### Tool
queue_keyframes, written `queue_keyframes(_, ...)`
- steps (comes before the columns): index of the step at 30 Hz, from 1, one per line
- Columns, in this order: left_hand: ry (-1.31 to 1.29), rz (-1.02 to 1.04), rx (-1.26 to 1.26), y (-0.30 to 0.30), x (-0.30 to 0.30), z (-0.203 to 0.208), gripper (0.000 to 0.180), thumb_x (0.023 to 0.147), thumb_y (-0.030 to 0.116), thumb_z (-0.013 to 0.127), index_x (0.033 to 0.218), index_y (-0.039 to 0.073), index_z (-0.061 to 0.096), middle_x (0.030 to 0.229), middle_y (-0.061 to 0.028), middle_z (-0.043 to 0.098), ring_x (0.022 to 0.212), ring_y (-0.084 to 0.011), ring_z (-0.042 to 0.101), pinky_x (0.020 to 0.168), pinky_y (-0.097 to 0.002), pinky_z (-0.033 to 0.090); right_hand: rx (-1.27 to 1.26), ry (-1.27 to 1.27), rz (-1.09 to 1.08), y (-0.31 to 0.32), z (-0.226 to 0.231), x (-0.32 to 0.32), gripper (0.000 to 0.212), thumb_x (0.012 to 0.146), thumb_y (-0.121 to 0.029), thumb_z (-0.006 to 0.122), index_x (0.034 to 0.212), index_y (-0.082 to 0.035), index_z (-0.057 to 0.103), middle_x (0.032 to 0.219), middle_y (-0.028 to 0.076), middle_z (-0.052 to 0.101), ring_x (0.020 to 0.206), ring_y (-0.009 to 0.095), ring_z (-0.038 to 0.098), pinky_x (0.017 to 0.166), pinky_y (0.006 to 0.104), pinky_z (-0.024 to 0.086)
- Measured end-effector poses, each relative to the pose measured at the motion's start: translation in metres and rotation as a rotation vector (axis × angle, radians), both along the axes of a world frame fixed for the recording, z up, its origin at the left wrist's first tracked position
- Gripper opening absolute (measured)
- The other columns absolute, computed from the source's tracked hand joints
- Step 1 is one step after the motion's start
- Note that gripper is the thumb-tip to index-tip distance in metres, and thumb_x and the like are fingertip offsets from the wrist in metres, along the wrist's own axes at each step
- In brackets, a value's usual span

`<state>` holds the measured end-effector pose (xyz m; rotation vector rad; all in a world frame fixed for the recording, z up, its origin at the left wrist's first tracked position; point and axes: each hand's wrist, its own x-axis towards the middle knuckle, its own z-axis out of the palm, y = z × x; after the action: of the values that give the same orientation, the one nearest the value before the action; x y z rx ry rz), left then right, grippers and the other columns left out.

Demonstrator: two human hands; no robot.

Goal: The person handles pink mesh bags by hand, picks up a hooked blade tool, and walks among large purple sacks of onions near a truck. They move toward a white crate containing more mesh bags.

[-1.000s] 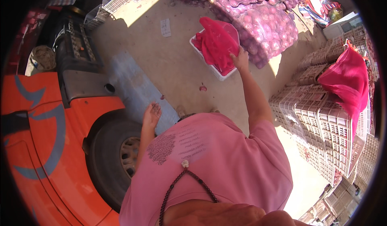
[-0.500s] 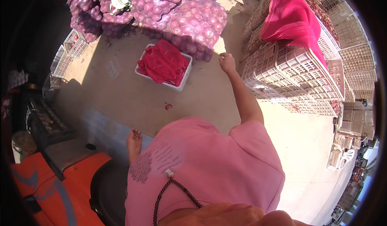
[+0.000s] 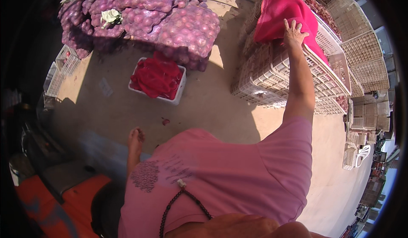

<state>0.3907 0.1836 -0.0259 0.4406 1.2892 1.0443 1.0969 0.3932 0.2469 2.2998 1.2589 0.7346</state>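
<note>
My right hand (image 3: 294,34) reaches far out to the right with its fingers spread. It rests on a bright red mesh cloth (image 3: 276,15) draped over the rim of a stacked pale plastic crate (image 3: 293,68). Low at the left, my left hand (image 3: 136,138) is held beside my body, its fingers curled in and nothing visible in them. Between the hands and farther off, a white tub (image 3: 177,95) stands on the floor, heaped with crumpled red mesh cloth (image 3: 156,75).
Mesh sacks of purple-red onions (image 3: 187,29) are piled at the far left, a pale crumpled thing (image 3: 111,17) on them. Smaller crates (image 3: 67,59) stand left. More crates (image 3: 365,42) line the right, with a white chair (image 3: 362,155). An orange machine (image 3: 63,199) is at lower left.
My right hand has swung right and away from me, from closed above the floor to spread on the red mesh cloth. My left hand stays low and curled. The view has shifted slightly right.
</note>
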Motion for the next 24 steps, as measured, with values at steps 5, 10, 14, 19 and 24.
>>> queue_keyframes(5,0.103,0.059,-0.105,-0.016,0.0,0.025,0.018,0.093,0.023,0.049,0.106,0.012,0.054,0.092,-0.0008,0.058,0.08,-0.0133,0.057,0.068,-0.0272,0.047,-0.135,-0.126,0.04,0.018,0.005,0.007,0.04,0.09,-0.024,0.043,0.13,-0.027,0.045,0.124,0.006,0.053,0.118,0.026,0.046,0.076,0.0622,0.042)
queue_keyframes(10,0.058,0.097,-0.105,-0.041,-0.024,0.014,0.018,0.093,0.024,0.049,0.105,0.012,0.054,0.093,-0.001,0.058,0.08,-0.0136,0.057,0.068,-0.0274,0.047,-0.124,0.012,-0.019,0.034,0.022,0.007,0.025,0.088,-0.024,0.046,0.095,-0.019,0.069,0.101,0.006,0.065,0.096,0.027,0.061,0.061,0.0572,0.048)
queue_keyframes(14,0.04,0.061,-0.118,-0.05,-0.035,0.006,0.018,0.093,0.024,0.049,0.106,0.012,0.054,0.093,-0.0008,0.058,0.08,-0.0138,0.057,0.068,-0.0278,0.046,-0.02,0.043,0.034,0.02,0.022,0.025,0.026,0.089,-0.025,0.045,0.107,-0.023,0.063,0.106,0.006,0.062,0.1,0.029,0.057,0.063,0.0538,0.051)
queue_keyframes(19,0.045,0.043,-0.167,-0.047,-0.038,-0.001,0.019,0.093,0.026,0.049,0.106,0.013,0.053,0.094,-0.0004,0.058,0.082,-0.0137,0.057,0.068,-0.0271,0.046,0.046,-0.055,0.208,-0.02,0.042,0.058,0.035,0.09,-0.023,0.039,0.123,-0.029,0.049,0.113,0.007,0.052,0.108,0.031,0.05,0.078,0.0414,0.051)
queue_keyframes(24,0.001,-0.035,-0.126,-0.026,-0.029,-0.008,0.019,0.093,0.026,0.05,0.107,0.013,0.054,0.095,0.0007,0.058,0.083,-0.0121,0.056,0.069,-0.0263,0.046,0.22,-0.198,0.242,-0.104,0.086,0.081,0.041,0.086,-0.011,0.044,0.124,-0.028,0.045,0.108,0.005,0.049,0.104,0.029,0.05,0.073,0.0387,0.052)
